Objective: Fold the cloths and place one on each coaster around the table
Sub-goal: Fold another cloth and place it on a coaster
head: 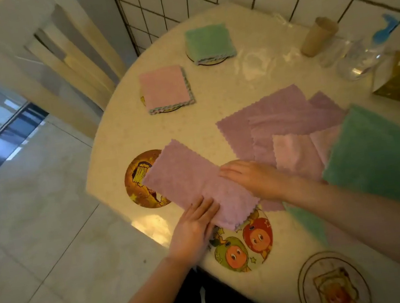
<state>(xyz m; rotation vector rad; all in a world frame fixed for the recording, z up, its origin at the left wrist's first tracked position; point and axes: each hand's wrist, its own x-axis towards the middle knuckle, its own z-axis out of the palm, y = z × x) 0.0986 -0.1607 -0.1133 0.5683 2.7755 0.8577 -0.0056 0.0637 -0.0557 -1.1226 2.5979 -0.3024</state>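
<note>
Tiled wall behind, pale round bench (pixel 214 113) with a chair at its far left. Purple cloth (pixel 193 181), folded once into a long strip, lies between both hands; long axis runs from upper left, over the dark coaster (pixel 136 186), down to lower right, onto the fruit-face coaster (pixel 247 248).

Left hand (pixel 194 226) at the strip's near long edge, fingers (pixel 204 206) flat on it. Right hand (pixel 247 178) at the far edge, fingers straight, pressing — neither pinches.

Next fold likely end-to-end along that axis; both hands sit toward the lower-right end.

Two coasters already carry a pink folded cloth (pixel 164 87) and a green folded cloth (pixel 208 42). Unfolded pile (pixel 279 118) right, half hidden by the right arm. Third bare coaster (pixel 333 284) cut off at the bottom edge. Blurry.
</note>
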